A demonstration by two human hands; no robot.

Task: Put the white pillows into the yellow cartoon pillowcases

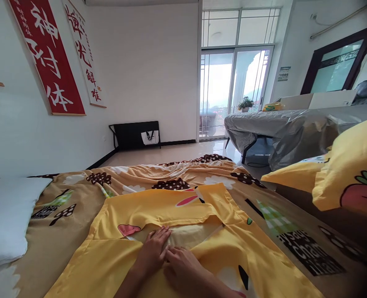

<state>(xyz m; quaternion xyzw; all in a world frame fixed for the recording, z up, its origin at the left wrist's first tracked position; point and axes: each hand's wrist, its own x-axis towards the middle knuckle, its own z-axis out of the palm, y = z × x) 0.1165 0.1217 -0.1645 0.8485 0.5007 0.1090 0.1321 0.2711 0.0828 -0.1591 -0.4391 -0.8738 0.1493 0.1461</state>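
Note:
A yellow pillowcase [118, 265] with printed rabbit and carrot designs lies spread on the bed, its opening parted across the middle. Pale inner cloth [189, 235] shows inside the gap. My left hand [154, 249] rests at the opening, fingers stretched out over the inner cloth. Close against it, my right hand [181, 265] has its fingers curled at the near edge of the opening, closed on the fabric. Both thumbs are close together, and the fabric right under the hands is hidden.
A patterned blanket [77, 215] covers the bed. At the left lies a white pillow [6, 219]; yellow cushions [351, 165] with a carrot print are at the right. Beyond the bed stand a plastic-covered table [279, 126] and a black folded panel [130, 136] by the wall.

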